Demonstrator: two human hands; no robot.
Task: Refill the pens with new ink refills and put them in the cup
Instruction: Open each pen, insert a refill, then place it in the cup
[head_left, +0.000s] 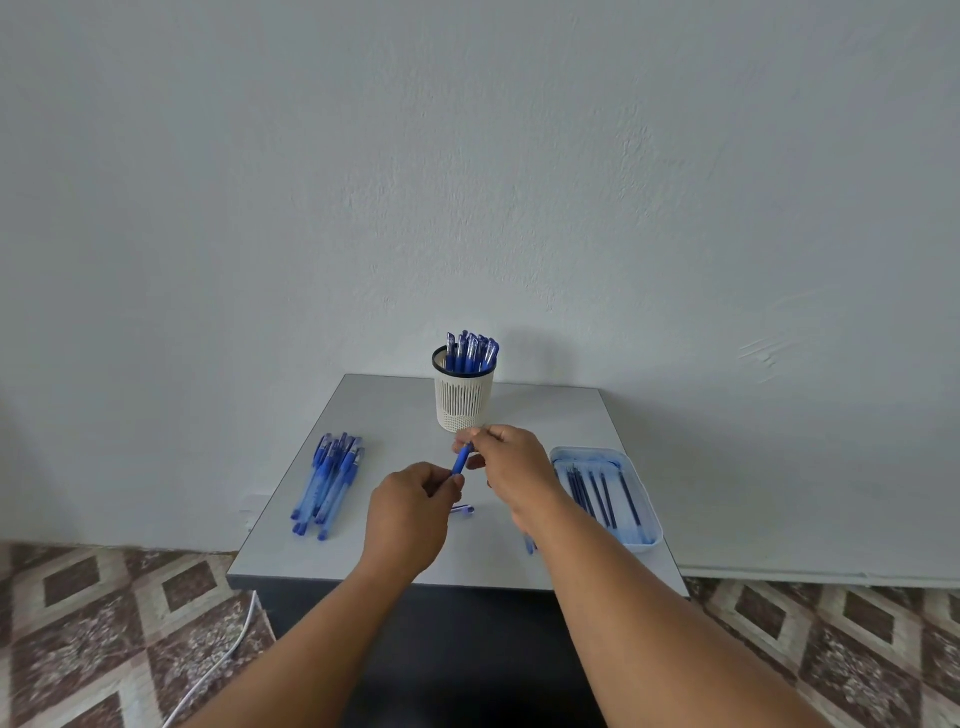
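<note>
Over the middle of the small grey table (395, 410) I hold one blue pen (461, 459) between both hands. My left hand (410, 512) grips its lower end, and my right hand (506, 465) pinches its upper end with the fingertips. Behind them stands a white mesh cup (464, 402) with a black rim, holding several blue capped pens. On the table's left lies a pile of blue pens (331, 483). A pale blue tray (641, 512) on the right holds several dark ink refills (597, 493).
A small blue pen part (463, 510) lies on the table just right of my left hand, and another blue piece (529, 544) peeks out under my right forearm. A white cable (228, 652) runs over the patterned floor at lower left. A plain wall stands directly behind the table.
</note>
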